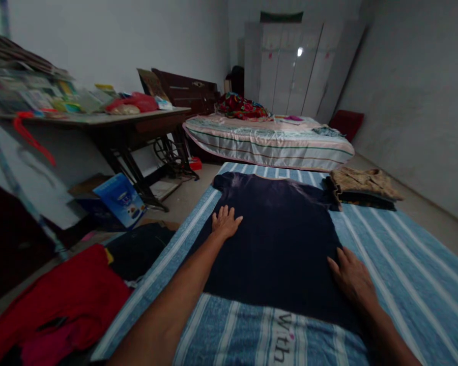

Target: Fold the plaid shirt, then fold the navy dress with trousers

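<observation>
A dark navy T-shirt [275,239] lies spread out on a blue-and-white striped bed cover [389,264], its neckline away from me and its hem toward me. My left hand [226,222] rests flat on the shirt's left side, fingers apart. At the right side edge of the shirt is my right hand [351,274], its fingers stretched out and touching the cloth. Beyond the right sleeve sits a stack of folded clothes [366,185], with a tan patterned garment on top.
Left of the bed lie red clothes [72,290] and dark clothes [141,249]. A sewing machine table [137,118] holding many items stands along the left wall, a blue box [120,201] beneath it. A second bed [267,142] and a wardrobe [290,71] are farther back.
</observation>
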